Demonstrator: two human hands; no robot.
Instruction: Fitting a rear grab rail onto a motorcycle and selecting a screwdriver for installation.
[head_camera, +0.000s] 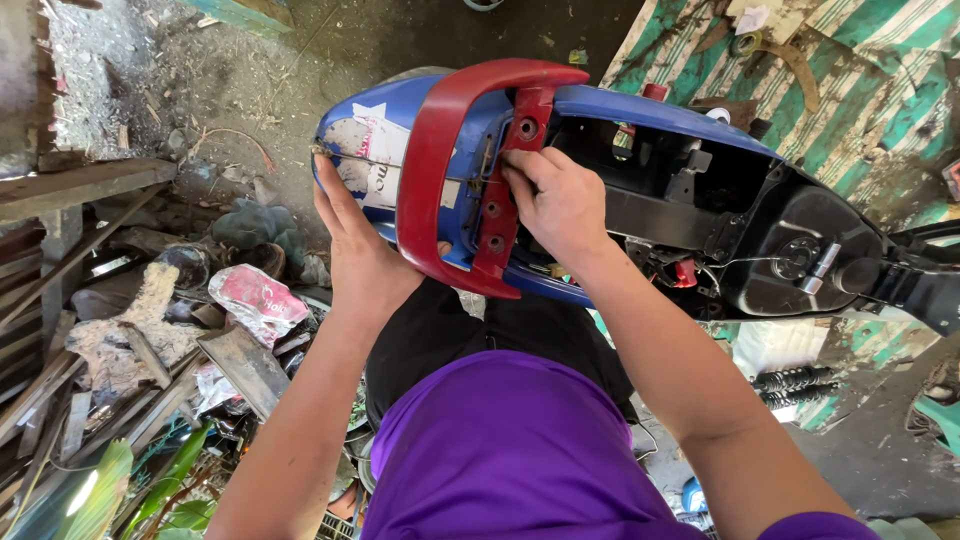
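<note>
Dirt yard (300, 60); hands (365, 250) gripping red rail (440, 150)

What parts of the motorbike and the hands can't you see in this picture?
Head view only:
- Left hand: its thumb side is hidden behind the red grab rail.
- Right hand: the fingertips are tucked against the rail's centre bracket, so what they pinch is hidden.
- Blue tail panel: its underside faces away.
- Open seat bay: deep shadow hides the parts inside.
- Black bike frame: cut off by the right edge.
</note>
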